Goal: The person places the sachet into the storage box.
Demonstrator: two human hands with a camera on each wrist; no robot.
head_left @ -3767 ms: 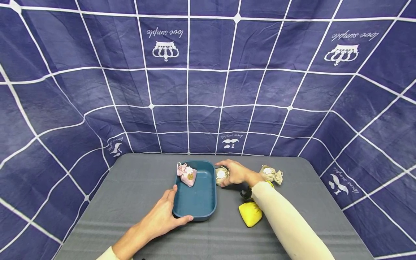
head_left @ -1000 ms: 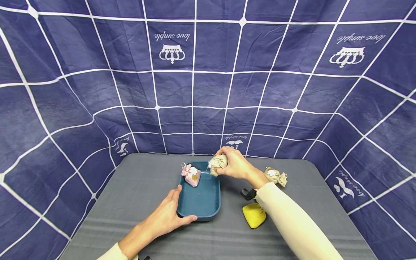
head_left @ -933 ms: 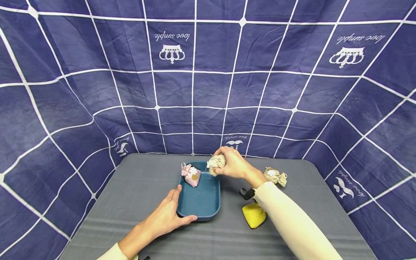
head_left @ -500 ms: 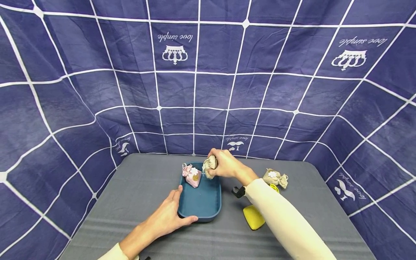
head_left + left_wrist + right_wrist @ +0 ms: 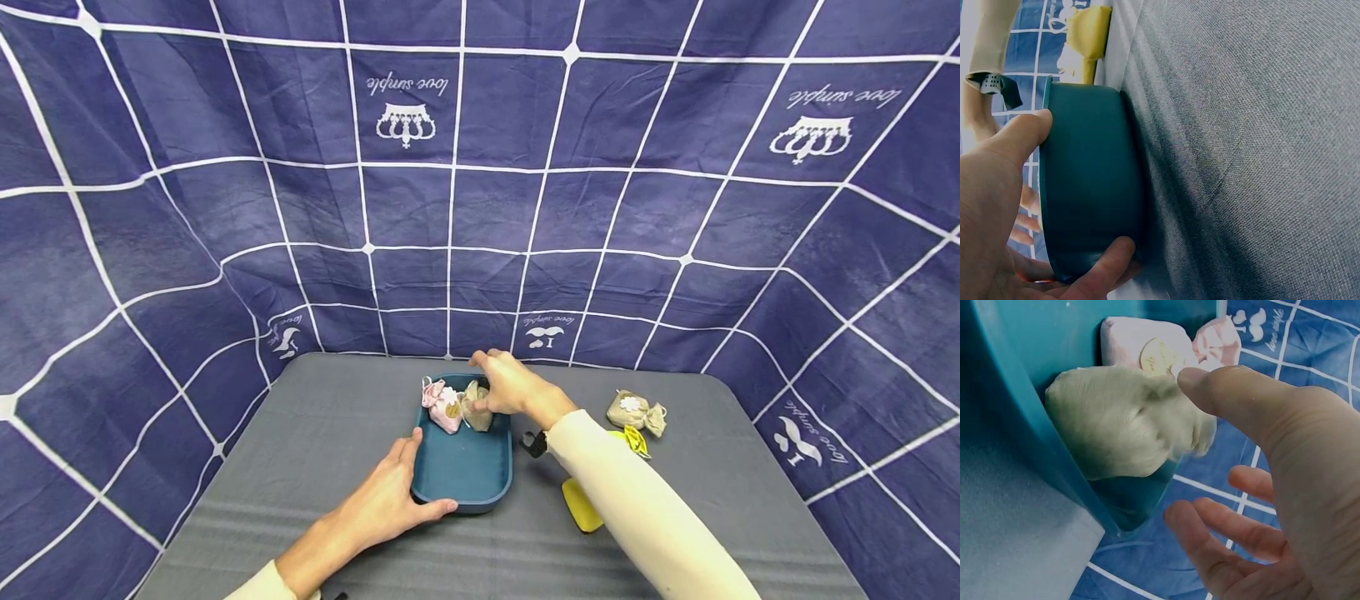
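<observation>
A teal tray (image 5: 461, 467) sits on the grey table (image 5: 315, 450). A pink sachet (image 5: 444, 407) and a beige sachet (image 5: 476, 407) lie side by side at its far end. My right hand (image 5: 497, 385) hovers just over the beige sachet (image 5: 1122, 422) with fingers spread and holds nothing; the thumb tip (image 5: 1194, 378) is at the sachet's top. My left hand (image 5: 390, 498) grips the tray's near left corner. Its thumb (image 5: 1019, 134) and a finger (image 5: 1107, 265) clamp the tray wall (image 5: 1091, 187).
A second beige sachet (image 5: 633, 410) lies on the table to the right of the tray. A yellow sachet (image 5: 581, 507) sits near the tray, partly hidden by my right forearm. Blue grid-patterned cloth (image 5: 480, 200) walls in the table on three sides.
My right hand carried the beige sachet from beside the tray up over the rim, set it down next to the pink one and opened. The left hand stayed on the tray.
</observation>
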